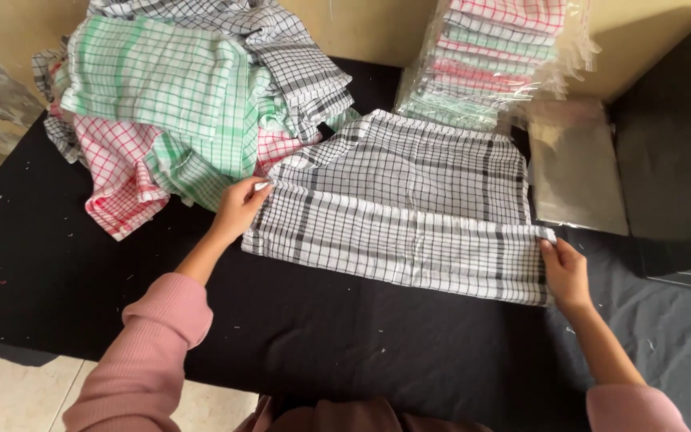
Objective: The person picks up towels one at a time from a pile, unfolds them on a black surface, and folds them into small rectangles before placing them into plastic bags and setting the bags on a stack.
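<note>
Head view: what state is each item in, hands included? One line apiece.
Black-and-white checked cloth: lying flat, near edge folded over.
Left hand: pinching the cloth's left fold corner.
Right hand: pinching the right fold corner.
Loose cloth pile: unfolded, heaped.
Bagged cloth stack: folded, in clear plastic.
Clear empty bags: lying flat.
Black table cover: spread, flecked with lint.

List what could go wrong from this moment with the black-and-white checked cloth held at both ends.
1. The left hand and right hand pinch only the corners of the checked cloth, so the folded edge might sag or skew.
2. The loose cloth pile touches the cloth's far left corner and could snag it.
</note>
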